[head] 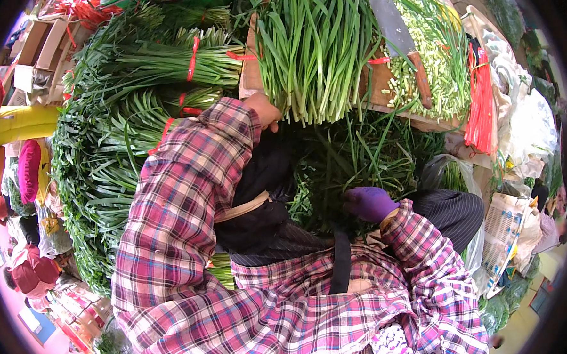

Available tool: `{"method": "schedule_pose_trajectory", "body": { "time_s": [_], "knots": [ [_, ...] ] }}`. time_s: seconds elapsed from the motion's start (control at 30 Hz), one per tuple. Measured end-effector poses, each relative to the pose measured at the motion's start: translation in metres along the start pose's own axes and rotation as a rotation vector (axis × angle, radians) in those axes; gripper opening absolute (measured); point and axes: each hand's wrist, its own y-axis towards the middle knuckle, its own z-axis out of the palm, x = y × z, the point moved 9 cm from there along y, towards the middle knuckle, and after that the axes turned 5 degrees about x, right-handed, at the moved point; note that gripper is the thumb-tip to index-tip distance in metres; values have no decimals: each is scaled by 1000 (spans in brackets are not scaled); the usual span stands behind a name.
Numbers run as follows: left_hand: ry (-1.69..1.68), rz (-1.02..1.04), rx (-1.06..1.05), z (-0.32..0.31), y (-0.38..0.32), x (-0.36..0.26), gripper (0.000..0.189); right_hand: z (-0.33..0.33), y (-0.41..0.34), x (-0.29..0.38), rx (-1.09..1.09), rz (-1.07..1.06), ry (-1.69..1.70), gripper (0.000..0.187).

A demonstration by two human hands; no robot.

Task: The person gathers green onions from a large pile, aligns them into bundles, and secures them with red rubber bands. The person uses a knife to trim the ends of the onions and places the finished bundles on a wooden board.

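A thick layer of Chinese chives (313, 55) lies over a wooden board (252, 77), white ends towards me. My left hand (264, 111) is bare, at the left side of these stem ends; whether its fingers grip any stems is hard to tell. My right hand (371, 204), in a purple glove, hangs low over a dark heap of loose leaves (359, 158) between my knees. Its fingertips are hidden among the leaves, so its hold is unclear. A cleaver (396, 31) with a wooden handle rests on cut stem pieces (432, 73) at the right of the board.
Chive bundles tied with red tape (193, 59) are piled at my left. Red plastic ties (481, 104) hang off the board's right end, beside white plastic bags (526, 126). An open cardboard box (41, 50) stands far left. A person in dark red (33, 272) is further off.
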Motion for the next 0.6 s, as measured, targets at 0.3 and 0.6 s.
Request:
{"method": "schedule_pose_trajectory", "body": {
  "time_s": [0.3, 0.6],
  "knots": [
    [110, 387, -11, -4, -15, -25, 25, -5, 0, 1, 65, 51, 24, 28],
    [-1034, 333, 423, 28, -156, 24, 23, -11, -3, 11, 124, 76, 63, 34]
  ]
}}
